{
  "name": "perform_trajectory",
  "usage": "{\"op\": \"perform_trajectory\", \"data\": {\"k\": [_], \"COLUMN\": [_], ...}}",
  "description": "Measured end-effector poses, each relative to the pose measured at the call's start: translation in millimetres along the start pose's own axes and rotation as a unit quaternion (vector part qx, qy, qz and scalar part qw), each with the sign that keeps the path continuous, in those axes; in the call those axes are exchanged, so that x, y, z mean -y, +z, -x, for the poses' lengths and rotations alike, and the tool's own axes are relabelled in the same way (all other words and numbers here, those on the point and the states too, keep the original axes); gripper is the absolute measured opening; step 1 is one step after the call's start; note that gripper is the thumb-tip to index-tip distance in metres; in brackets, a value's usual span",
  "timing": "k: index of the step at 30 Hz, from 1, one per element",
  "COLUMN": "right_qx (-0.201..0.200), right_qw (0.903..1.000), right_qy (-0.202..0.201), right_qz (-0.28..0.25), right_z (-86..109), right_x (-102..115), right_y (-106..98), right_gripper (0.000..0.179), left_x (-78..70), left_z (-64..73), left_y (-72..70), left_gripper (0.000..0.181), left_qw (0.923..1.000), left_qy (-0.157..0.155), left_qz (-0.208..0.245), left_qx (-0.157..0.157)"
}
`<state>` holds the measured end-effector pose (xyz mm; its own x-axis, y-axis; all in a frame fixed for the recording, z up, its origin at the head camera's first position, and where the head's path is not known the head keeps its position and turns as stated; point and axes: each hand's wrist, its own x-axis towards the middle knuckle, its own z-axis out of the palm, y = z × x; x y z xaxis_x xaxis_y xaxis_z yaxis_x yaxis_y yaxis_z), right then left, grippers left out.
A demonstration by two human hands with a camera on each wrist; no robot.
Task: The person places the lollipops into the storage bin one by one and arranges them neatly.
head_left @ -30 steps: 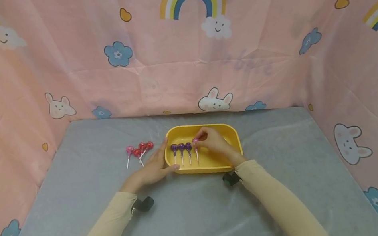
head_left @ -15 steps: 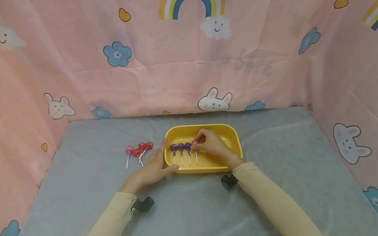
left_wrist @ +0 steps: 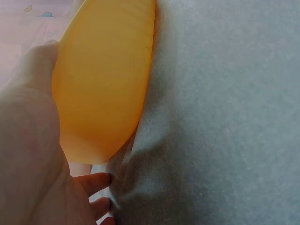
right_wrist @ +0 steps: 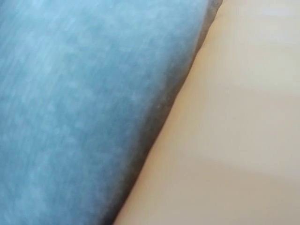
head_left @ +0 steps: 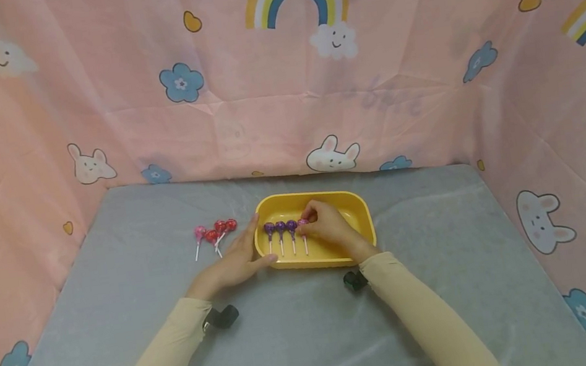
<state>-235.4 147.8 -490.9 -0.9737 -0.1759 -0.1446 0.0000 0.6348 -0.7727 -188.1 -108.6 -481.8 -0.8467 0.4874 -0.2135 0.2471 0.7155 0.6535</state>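
A yellow tray point(head_left: 332, 259) stands on the table with three purple lollipops point(head_left: 280, 227) lined up inside, sticks toward the person. To their right in the same row is a pink lollipop point(head_left: 305, 245), its head pinched by the fingers of my right hand point(head_left: 330, 226). My left hand point(head_left: 237, 263) rests against the tray's left end, thumb at the front rim and fingers spread along the side. In the left wrist view the left thumb point(left_wrist: 44, 58) touches the yellow wall point(left_wrist: 103, 84), fingers loosely extended below. The right wrist view shows only cloth and a blurred pale surface.
Left of the tray, a pink lollipop point(head_left: 199, 233) and several red lollipops point(head_left: 220, 226) lie on the grey cloth point(head_left: 293, 345), some sticks crossing. A pink patterned curtain point(head_left: 241, 134) encloses the table's back and sides.
My right hand has shifted slightly left, bringing the pink lollipop a little closer to the purple ones. The left hand and the tray have stayed in place.
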Motion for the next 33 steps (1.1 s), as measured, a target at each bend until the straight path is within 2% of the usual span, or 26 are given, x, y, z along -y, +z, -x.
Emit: {"op": "perform_trajectory", "data": {"k": [11, 15, 22, 25, 29, 33], "right_qx": [-0.007, 0.003, 0.033, 0.039, 0.041, 0.039], "right_qw": [0.9996, 0.9999, 0.9990, 0.9983, 0.9984, 0.9990], "right_qy": [-0.013, -0.001, -0.005, 0.008, 0.015, 0.006], "right_qz": [0.026, 0.010, -0.031, -0.042, -0.035, -0.022], "right_z": [1.3, 3.1, 4.2, 4.4, 5.6, 5.6], "right_x": [0, -1, -5, -5, -4, -3], "right_y": [1, -1, -8, -10, -12, -13], "right_gripper": [0.028, 0.029, 0.028, 0.027, 0.027, 0.025], "left_x": [0.7, 1.5, 1.5, 2.2, 2.5, 2.5], "left_z": [0.2, -0.2, -0.7, -0.6, -0.8, -1.4], "left_y": [0.7, 1.2, 1.6, 2.1, 2.6, 2.6], "left_gripper": [0.105, 0.105, 0.105, 0.105, 0.105, 0.106], "left_qw": [1.0000, 1.0000, 0.9999, 0.9999, 0.9999, 0.9999], "left_qy": [0.001, 0.002, -0.003, -0.005, -0.008, -0.009], "left_qz": [-0.001, -0.002, 0.012, 0.012, 0.012, 0.010], "left_qx": [-0.003, -0.003, -0.001, -0.001, -0.002, -0.002]}}
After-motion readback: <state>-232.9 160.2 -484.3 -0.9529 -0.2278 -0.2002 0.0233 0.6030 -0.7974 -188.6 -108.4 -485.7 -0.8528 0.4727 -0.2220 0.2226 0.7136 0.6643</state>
